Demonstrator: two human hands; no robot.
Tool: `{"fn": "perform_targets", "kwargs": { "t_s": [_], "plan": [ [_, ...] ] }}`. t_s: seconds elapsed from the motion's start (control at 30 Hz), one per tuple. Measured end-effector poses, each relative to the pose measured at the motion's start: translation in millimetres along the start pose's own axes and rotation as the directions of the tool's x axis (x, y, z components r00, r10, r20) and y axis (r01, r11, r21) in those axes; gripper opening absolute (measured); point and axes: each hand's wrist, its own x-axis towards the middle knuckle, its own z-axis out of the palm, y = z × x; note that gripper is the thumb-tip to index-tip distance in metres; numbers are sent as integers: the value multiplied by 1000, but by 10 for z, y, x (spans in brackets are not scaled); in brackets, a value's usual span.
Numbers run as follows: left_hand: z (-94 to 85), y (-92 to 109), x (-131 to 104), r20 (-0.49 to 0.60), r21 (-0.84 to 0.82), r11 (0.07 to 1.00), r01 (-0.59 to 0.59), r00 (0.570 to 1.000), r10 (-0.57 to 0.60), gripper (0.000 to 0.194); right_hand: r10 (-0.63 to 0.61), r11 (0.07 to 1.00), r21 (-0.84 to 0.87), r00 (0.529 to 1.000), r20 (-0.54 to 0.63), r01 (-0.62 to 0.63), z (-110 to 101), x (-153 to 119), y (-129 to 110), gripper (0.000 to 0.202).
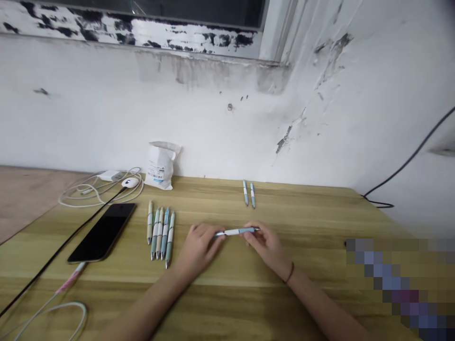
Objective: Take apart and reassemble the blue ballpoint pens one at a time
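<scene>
Head view — both hands (199,247) (268,246) hold a blue-and-white pen (233,232).

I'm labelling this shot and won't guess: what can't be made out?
All in the head view:
Exact left end of the slim white-and-blue pen: small and blurred where it meets the left hand.
Fine print on the crumpled white packet: too small.
Top of the dark window pane: cut off by the upper edge.
Whatever lies under the pixelated patch, lower right: masked.

Wood tbl (305,213) w/ pens (160,234), phone (103,233)
</scene>
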Motion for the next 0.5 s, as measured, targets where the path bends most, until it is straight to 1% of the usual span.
{"fn": "perform_targets", "kwargs": {
  "t_s": [0.1,0.17,0.23,0.27,0.3,0.37,0.43,0.5],
  "plan": [
    [1,43,-7,28,-1,999,-47,998,47,20,37,993,111,999,9,-37,-6,14,-12,28],
    [-17,92,4,7,0,997,-78,997,78,24,66,983,172,998,-8,-64,-20,30,-15,29],
    [-81,189,32,-24,-35,994,-101,995,101,31,93,974,210,995,-38,-83,-35,48,-9,28],
    [-138,263,50,-32,-80,991,-108,994,106,33,100,971,221,994,-50,-87,-41,57,-4,28],
    [-211,353,66,-16,-154,982,-109,994,108,33,103,970,227,993,-62,-86,-46,65,1,27],
    [-394,571,77,57,-348,935,-66,994,91,33,104,970,228,992,-68,-85,-53,78,8,28],
    [-579,792,28,110,-537,843,38,994,25,32,117,968,230,990,-73,-98,-54,84,10,29],
    [-707,954,-102,159,-668,731,143,986,-48,39,140,964,238,988,-71,-120,-54,82,11,31]
  ]
}}
